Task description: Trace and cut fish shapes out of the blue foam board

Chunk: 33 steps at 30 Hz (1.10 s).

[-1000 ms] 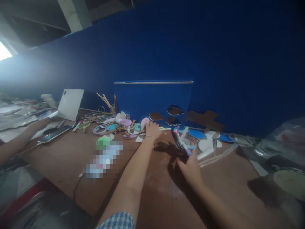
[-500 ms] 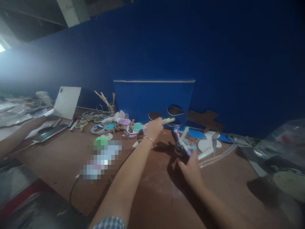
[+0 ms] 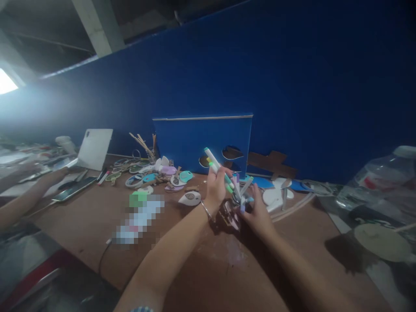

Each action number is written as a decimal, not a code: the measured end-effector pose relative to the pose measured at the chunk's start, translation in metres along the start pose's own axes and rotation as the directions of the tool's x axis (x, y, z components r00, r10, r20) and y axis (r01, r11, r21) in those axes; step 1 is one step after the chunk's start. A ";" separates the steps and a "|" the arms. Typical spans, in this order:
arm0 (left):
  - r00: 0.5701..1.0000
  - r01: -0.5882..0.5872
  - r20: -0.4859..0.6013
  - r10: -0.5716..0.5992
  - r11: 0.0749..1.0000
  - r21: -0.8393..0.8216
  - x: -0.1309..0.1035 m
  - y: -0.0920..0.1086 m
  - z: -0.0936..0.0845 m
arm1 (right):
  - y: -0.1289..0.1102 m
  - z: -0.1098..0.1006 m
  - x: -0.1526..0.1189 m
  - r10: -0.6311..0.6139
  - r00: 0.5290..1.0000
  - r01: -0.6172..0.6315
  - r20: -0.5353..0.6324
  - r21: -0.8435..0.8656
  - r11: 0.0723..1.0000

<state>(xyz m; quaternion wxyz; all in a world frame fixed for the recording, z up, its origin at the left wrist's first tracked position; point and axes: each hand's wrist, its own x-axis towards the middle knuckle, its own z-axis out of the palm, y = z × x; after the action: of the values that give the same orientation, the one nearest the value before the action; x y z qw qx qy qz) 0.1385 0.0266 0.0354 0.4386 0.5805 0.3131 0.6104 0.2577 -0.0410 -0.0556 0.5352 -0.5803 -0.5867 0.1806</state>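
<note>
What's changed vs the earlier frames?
Left hand reached by the blue board at first; it has since picked up markers and brought them right and nearer the wearer, beside the marker bunch. Right hand stays by that bunch; white panel still leans upright.

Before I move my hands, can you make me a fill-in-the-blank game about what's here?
1. The marker poking up highest from the left hand has a ____ body.
2. A bracelet goes around the ____ wrist.
3. The big wall behind the table is ____.
4. The large clear plastic bottle is on the ____ side of the view.

Missing words, in order: white; left; blue; right.
</note>
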 end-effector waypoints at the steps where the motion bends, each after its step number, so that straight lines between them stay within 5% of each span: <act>1: 1.000 -0.008 0.022 0.007 0.997 0.074 -0.001 0.000 -0.001 | 0.003 -0.002 0.003 0.011 0.999 -0.013 0.040 0.046 0.999; 5: 0.996 -0.072 0.064 0.054 0.948 0.311 -0.002 0.010 -0.004 | 0.009 -0.006 0.007 0.012 0.995 -0.030 0.097 0.186 0.982; 9: 0.987 -0.145 0.120 0.107 0.918 0.370 -0.003 0.020 -0.003 | 0.005 -0.002 0.008 -0.026 0.997 0.009 0.071 0.217 0.976; 18: 0.972 0.125 0.182 -0.148 0.984 0.128 -0.011 -0.012 0.011 | -0.001 0.004 0.010 0.079 0.992 -0.062 -0.097 0.170 0.984; 24: 0.939 0.127 0.274 -0.208 0.950 0.286 -0.003 -0.003 0.006 | 0.003 0.000 0.011 0.051 0.996 -0.030 -0.078 0.252 0.967; 27: 0.886 0.052 0.388 -0.255 0.884 0.464 0.004 0.009 -0.002 | 0.003 0.001 0.010 0.045 0.997 -0.025 -0.070 0.257 0.966; 30: 0.811 -0.121 0.483 -0.329 0.714 0.690 0.008 0.020 -0.010 | 0.002 0.002 0.009 0.039 0.998 -0.024 -0.051 0.273 0.962; 33: 0.793 -0.211 0.496 -0.354 0.604 0.769 0.010 0.026 -0.013 | -0.001 0.001 0.006 0.068 0.997 -0.057 -0.025 0.294 0.954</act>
<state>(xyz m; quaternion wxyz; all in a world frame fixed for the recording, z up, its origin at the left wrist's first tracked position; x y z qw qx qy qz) 0.1213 0.0266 0.0612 0.2357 0.8614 0.4172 0.1682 0.2577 -0.0355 -0.0531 0.6195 -0.5161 -0.5253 0.2720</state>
